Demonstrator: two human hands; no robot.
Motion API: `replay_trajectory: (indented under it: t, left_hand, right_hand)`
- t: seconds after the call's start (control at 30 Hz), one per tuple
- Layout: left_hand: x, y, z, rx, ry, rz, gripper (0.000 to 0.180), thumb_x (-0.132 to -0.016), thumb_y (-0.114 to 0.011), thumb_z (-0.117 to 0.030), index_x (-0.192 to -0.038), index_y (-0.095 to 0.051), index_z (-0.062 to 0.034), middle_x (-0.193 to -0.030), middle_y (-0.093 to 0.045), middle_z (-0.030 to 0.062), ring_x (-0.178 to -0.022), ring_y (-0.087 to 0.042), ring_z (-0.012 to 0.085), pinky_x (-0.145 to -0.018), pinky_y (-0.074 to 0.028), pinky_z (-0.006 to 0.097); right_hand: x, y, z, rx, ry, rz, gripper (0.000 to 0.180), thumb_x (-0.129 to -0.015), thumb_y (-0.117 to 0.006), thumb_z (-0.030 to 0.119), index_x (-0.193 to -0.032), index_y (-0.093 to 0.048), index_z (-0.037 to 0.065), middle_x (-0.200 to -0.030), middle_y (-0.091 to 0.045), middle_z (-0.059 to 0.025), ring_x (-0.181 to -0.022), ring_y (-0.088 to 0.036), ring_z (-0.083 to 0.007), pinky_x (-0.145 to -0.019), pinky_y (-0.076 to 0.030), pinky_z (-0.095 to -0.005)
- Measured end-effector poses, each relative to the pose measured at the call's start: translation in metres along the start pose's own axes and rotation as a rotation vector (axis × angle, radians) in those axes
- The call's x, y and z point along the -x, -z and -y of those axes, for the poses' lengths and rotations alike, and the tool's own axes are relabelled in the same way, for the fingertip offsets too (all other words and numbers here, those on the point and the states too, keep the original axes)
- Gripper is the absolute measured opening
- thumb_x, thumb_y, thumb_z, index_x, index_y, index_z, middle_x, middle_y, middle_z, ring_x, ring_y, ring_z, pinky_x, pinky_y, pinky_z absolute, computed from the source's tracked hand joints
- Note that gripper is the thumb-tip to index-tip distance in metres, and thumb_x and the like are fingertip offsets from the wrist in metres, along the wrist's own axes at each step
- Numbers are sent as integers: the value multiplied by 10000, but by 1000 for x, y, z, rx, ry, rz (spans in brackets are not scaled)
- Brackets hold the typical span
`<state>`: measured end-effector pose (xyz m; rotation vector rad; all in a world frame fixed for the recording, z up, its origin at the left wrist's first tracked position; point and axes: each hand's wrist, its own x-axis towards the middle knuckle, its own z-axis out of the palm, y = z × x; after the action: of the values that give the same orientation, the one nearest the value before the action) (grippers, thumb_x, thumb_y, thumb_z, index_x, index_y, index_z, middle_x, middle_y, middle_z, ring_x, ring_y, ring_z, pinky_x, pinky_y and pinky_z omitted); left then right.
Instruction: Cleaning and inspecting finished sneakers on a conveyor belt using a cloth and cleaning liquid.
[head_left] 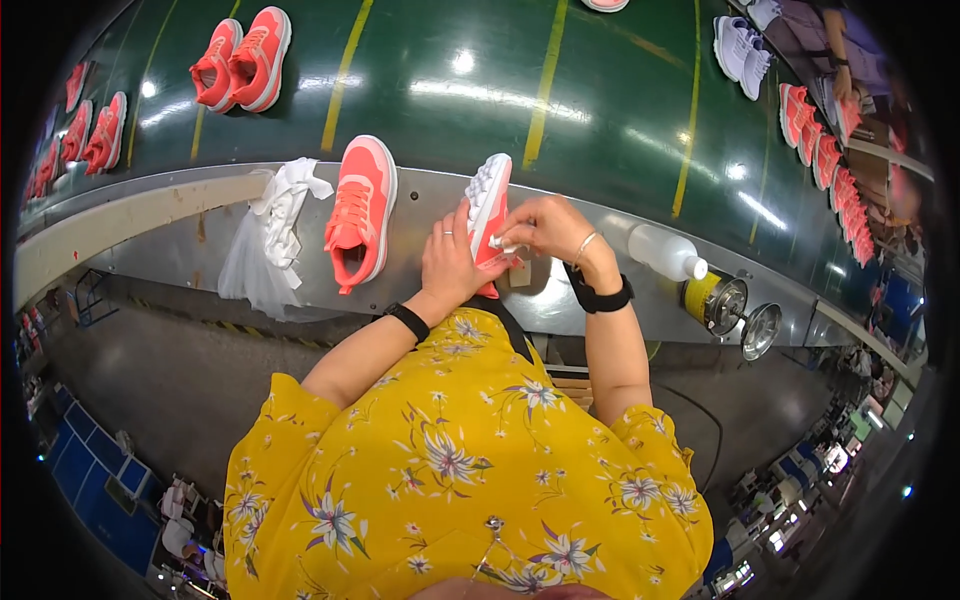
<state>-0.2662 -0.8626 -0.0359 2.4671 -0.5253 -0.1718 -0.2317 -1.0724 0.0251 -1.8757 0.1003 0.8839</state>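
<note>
My left hand [450,262] grips a coral sneaker [489,205] turned on its side, white sole facing left, over the metal ledge [600,300]. My right hand [545,228] presses a small white pad against the shoe's side near the heel. Both wrists wear black bands. A second coral sneaker [360,210] lies flat on the ledge to the left, sole down. A bundle of white cloth and clear plastic [272,235] hangs over the ledge beside it.
A green conveyor belt [600,90] with yellow lines carries a coral pair [243,58] and a white pair [742,45]. A white plastic bottle [665,252] and a yellow tin with open lid [722,303] sit right. Another person [850,60] works far right by rows of coral shoes [840,170].
</note>
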Motion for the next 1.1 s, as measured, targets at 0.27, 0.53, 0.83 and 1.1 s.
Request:
replay_trajectory:
  t: [0.27, 0.53, 0.83, 1.1]
  left_hand:
    - [1, -1, 0, 16, 14, 8, 1060, -654, -871, -488, -1446, -363, 0, -1188, -570, 194, -1074, -571, 369, -900, -499, 454]
    - [4, -6, 9, -2, -37, -11, 1083, -620, -873, -400, -1467, -334, 5, -1239, -536, 180, -1084, -543, 358, -894, -483, 441]
    - [4, -6, 8, -13, -28, 6, 1097, -606, -876, -400, -1467, -334, 8, -1243, -539, 183, -1093, -547, 356, -904, -483, 437]
    - [0, -2, 3, 0, -3, -2, 1053, -632, -879, -446, -1437, -371, 3, -1208, -575, 205, -1076, -574, 374, -903, -502, 450]
  right_hand:
    - [-43, -26, 8, 133, 259, -631, 206, -757, -794, 128, -937, -750, 37, -920, -706, -160, -868, -692, -339, -764, -546, -369]
    - [-33, -92, -15, 66, 432, -995, 401, -788, -799, 86, -1170, -696, 25, -1116, -624, -134, -976, -625, -289, -873, -524, -348]
    - [-39, -98, -21, -108, 435, -1007, 446, -822, -756, 35, -1260, -674, 69, -1061, -631, -100, -903, -620, -176, -770, -514, -293]
    - [-45, -76, -31, -980, 114, -630, 230, -864, -761, 48, -1079, -704, -12, -878, -703, -17, -666, -614, -84, -610, -508, -234]
